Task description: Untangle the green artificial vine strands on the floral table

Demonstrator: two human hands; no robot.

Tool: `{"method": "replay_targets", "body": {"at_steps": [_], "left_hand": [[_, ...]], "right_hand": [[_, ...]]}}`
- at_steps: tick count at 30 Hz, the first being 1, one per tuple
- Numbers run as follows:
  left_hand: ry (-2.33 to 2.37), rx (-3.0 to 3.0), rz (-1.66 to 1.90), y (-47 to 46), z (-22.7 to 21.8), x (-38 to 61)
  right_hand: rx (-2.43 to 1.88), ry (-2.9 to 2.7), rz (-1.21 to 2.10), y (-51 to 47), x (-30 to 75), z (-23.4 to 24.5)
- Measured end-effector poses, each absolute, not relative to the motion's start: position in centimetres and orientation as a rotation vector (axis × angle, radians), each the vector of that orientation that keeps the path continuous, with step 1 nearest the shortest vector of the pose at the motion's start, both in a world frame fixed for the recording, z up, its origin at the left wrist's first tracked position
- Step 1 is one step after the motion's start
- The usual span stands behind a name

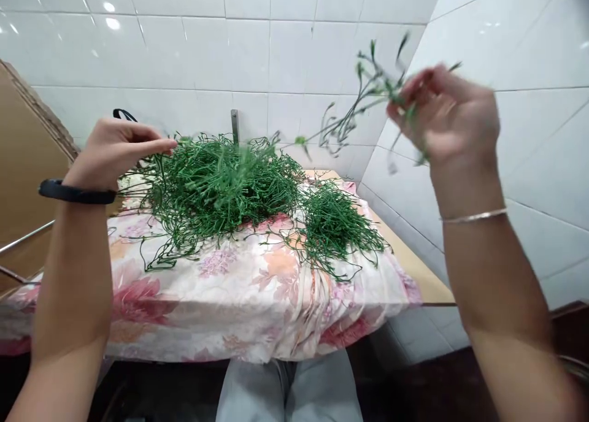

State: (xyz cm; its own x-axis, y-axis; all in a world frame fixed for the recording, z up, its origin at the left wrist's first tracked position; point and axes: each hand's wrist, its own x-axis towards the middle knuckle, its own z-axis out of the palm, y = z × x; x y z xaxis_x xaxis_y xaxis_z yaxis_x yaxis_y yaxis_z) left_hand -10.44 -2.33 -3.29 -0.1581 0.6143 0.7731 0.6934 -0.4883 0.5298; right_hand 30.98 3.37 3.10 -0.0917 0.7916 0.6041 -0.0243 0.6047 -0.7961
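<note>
My right hand (453,115) is raised at the upper right, its fingers closed on a few thin green branching stems (361,103). They look like plastic flower stems, and their ends blur with motion as they trail down to the left. At the left, my left hand (117,149) has thumb and fingers pinched together at the edge of a large tangled heap of green stems (230,186). A bit of green shows at those fingertips, apparently a stem end. To the right of the large heap lies a smaller bunch of green stems (338,219).
A floral cloth (193,324) covers the table, with bare wooden edge (427,287) at the right. Cardboard (32,127) stands at the left. White tiled walls (299,48) close off the back and right. A grey metal strip (235,124) rises behind the heap.
</note>
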Motion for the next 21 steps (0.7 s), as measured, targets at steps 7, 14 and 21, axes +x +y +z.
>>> {"method": "replay_targets", "body": {"at_steps": [7, 14, 21], "left_hand": [[-1.212, -1.505, -2.122, -0.1, -3.5, -11.9], [-0.916, -1.792, -2.018, -0.9, -2.2, -4.4], [-0.915, -1.630, -1.815, -2.0, -1.4, -0.4]], "right_hand": [[-0.536, -1.731, 1.234, 0.0, 31.0, -4.0], [-0.560, -1.774, 0.863, -2.1, 25.8, -6.2], [-0.836, -1.983, 1.484, -3.1, 19.2, -12.8]]}}
